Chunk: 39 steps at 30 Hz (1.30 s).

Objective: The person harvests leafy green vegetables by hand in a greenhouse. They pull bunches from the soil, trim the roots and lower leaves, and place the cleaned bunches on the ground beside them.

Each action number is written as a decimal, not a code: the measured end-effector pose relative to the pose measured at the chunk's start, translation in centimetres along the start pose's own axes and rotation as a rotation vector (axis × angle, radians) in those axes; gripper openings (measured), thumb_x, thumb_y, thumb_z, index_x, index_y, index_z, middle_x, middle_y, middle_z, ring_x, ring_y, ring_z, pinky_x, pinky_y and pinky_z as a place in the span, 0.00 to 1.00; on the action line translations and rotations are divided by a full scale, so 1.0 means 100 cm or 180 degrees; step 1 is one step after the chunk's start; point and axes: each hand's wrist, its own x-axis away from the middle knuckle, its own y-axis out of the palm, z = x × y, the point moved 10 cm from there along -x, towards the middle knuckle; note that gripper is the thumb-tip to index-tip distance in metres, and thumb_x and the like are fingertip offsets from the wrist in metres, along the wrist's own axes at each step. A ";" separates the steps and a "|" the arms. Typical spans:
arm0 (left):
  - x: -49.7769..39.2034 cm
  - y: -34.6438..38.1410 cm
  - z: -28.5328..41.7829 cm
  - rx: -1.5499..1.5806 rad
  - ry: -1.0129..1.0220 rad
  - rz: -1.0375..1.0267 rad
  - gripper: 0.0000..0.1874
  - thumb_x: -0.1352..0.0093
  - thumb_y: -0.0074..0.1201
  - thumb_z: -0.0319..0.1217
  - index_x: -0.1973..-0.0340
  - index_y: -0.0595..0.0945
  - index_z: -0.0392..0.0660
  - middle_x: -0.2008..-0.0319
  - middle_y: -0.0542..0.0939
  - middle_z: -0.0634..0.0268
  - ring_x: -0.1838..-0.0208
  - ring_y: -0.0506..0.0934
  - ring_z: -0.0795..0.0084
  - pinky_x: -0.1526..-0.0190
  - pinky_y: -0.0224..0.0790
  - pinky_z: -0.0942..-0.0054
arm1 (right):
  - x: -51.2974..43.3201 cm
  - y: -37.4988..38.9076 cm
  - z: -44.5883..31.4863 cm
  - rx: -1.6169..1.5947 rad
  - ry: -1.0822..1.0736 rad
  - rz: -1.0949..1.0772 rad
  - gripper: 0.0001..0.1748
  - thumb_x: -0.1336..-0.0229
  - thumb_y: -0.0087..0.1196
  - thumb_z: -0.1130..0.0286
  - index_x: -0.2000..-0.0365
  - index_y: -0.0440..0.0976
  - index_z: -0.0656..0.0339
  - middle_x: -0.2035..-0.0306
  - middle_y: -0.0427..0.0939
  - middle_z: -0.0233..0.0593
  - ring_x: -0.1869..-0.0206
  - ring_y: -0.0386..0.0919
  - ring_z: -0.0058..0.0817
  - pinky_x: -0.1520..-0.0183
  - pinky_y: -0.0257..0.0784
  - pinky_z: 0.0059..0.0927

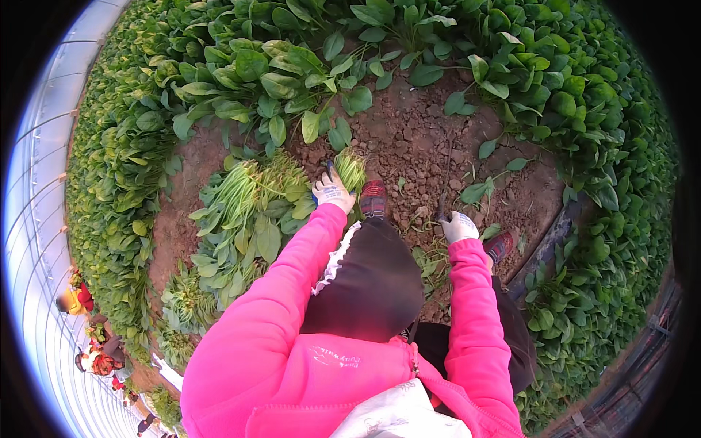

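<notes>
My left hand, in a white work glove with blue on the palm side, grips a spinach bunch. Its cut stem ends point away from me, beside my plaid shoe. Left of that hand lies a pile of spinach bunches, pale stems uppermost and leaves towards me. My right hand, gloved too, is closed around the near end of a thin, dark, long-shafted tool. The tool reaches forward over the brown soil; its far end is hard to make out. Loose spinach leaves lie beside it.
Dense standing spinach curves around the dug soil in front and on both sides. A dark hose or plastic strip runs along the right. More bunches lie at lower left. Several people are at far left, near the greenhouse wall.
</notes>
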 end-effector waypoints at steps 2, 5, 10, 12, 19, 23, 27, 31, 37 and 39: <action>-0.007 0.012 -0.003 0.0043 0.0049 0.0005 0.59 0.44 0.61 0.57 0.29 0.46 0.39 0.34 0.59 0.49 0.32 0.59 0.49 0.31 0.44 0.51 | -0.011 0.002 0.005 -0.0189 0.0202 -0.0047 0.33 0.43 0.53 0.47 0.44 0.69 0.57 0.49 0.77 0.51 0.46 0.75 0.43 0.44 0.70 0.41; -0.013 0.011 -0.002 0.0042 0.0380 -0.0432 0.64 0.46 0.61 0.61 0.29 0.45 0.38 0.33 0.60 0.45 0.34 0.64 0.48 0.34 0.53 0.52 | -0.033 0.010 0.019 -0.0406 0.0499 0.0170 0.33 0.42 0.51 0.46 0.43 0.69 0.58 0.49 0.76 0.51 0.47 0.76 0.44 0.45 0.70 0.41; -0.001 -0.068 -0.024 -0.0075 0.1046 -0.0829 0.63 0.46 0.58 0.65 0.30 0.48 0.36 0.31 0.56 0.41 0.33 0.64 0.48 0.33 0.57 0.63 | -0.061 0.021 0.011 -0.0541 0.0696 0.0372 0.29 0.40 0.49 0.46 0.49 0.70 0.59 0.49 0.75 0.49 0.48 0.76 0.45 0.48 0.71 0.46; 0.001 -0.113 -0.017 -0.0022 0.1032 -0.0818 0.55 0.41 0.56 0.61 0.30 0.53 0.38 0.32 0.59 0.43 0.33 0.65 0.50 0.34 0.58 0.62 | -0.074 0.031 0.015 -0.0562 0.0717 0.0338 0.28 0.41 0.52 0.48 0.49 0.70 0.59 0.49 0.75 0.49 0.48 0.76 0.45 0.48 0.71 0.45; -0.036 -0.144 0.099 0.0752 0.2490 -0.0546 0.34 0.38 0.58 0.43 0.40 0.69 0.40 0.46 0.74 0.48 0.43 0.73 0.50 0.41 0.64 0.61 | -0.089 0.014 0.007 -0.0759 0.0639 0.0347 0.33 0.47 0.60 0.52 0.47 0.69 0.65 0.49 0.74 0.54 0.48 0.74 0.47 0.46 0.70 0.43; -0.112 -0.105 0.160 0.0565 0.2967 0.0341 0.29 0.37 0.56 0.41 0.43 0.72 0.41 0.46 0.74 0.50 0.42 0.71 0.49 0.39 0.63 0.60 | -0.111 0.045 0.067 -0.2585 0.0473 0.1365 0.29 0.45 0.59 0.51 0.52 0.72 0.65 0.69 0.76 0.46 0.70 0.77 0.38 0.66 0.73 0.39; -0.202 -0.091 0.146 -0.0267 0.2831 0.0959 0.18 0.35 0.51 0.34 0.49 0.76 0.45 0.52 0.77 0.56 0.43 0.72 0.50 0.40 0.64 0.57 | -0.098 0.062 0.009 -0.4984 0.0684 0.0162 0.26 0.34 0.44 0.47 0.60 0.75 0.62 0.86 0.68 0.32 0.88 0.63 0.24 0.85 0.61 0.28; -0.231 -0.154 0.122 -0.1928 0.2451 0.2113 0.20 0.34 0.44 0.31 0.46 0.76 0.43 0.40 0.72 0.54 0.37 0.68 0.55 0.31 0.49 0.55 | -0.086 0.027 -0.080 -0.4959 -0.0096 -0.0261 0.20 0.32 0.43 0.55 0.59 0.73 0.64 0.81 0.69 0.32 0.85 0.66 0.22 0.83 0.65 0.26; -0.269 -0.183 0.071 -0.1801 0.1731 0.1405 0.21 0.32 0.48 0.42 0.48 0.77 0.44 0.48 0.77 0.56 0.40 0.70 0.57 0.32 0.48 0.55 | -0.134 0.001 -0.210 -0.4232 -0.0535 -0.1205 0.13 0.35 0.49 0.66 0.56 0.70 0.65 0.68 0.77 0.41 0.74 0.75 0.29 0.74 0.73 0.31; -0.276 -0.178 0.110 -0.1918 0.1826 0.0929 0.19 0.31 0.44 0.39 0.49 0.78 0.45 0.51 0.79 0.58 0.41 0.72 0.58 0.33 0.50 0.56 | -0.186 0.004 -0.202 -0.3602 -0.1026 0.0034 0.18 0.36 0.51 0.63 0.52 0.69 0.65 0.63 0.79 0.47 0.67 0.79 0.40 0.63 0.74 0.37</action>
